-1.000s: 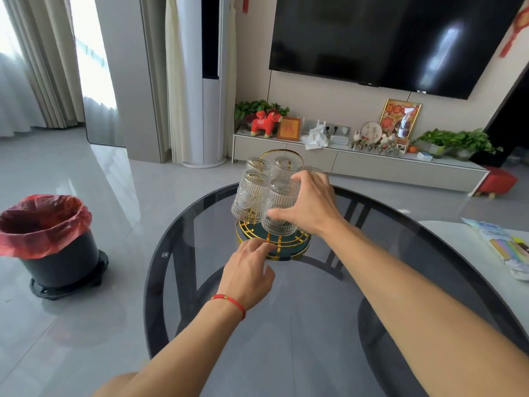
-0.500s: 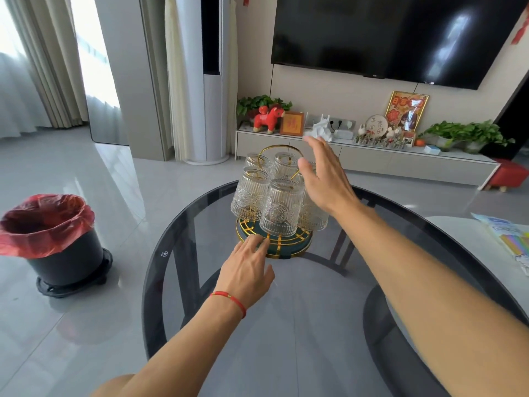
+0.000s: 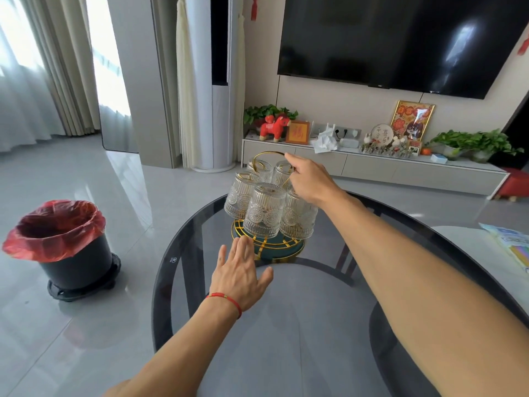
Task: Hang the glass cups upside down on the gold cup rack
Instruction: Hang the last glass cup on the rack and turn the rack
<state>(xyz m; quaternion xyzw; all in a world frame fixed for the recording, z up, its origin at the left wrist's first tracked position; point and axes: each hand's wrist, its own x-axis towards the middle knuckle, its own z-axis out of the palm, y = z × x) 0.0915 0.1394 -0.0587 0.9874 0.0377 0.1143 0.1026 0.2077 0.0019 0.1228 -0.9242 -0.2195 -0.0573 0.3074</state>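
In the head view, the gold cup rack (image 3: 267,245) stands on the glass bench (image 3: 286,325), with the glass cups (image 3: 264,210) hanging upside down. The left hand (image 3: 239,272), fingers spread, touches its base. The right hand (image 3: 310,179), earlier open above, now pinches the rack's handle (image 3: 264,156).

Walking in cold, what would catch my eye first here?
Probably the cluster of glass cups hanging upside down on a gold cup rack at the far side of a dark glass table. The right hand reaches to the rack's handle, while the left hand hovers open near its base. On the floor to the left stands a red-lined bin.
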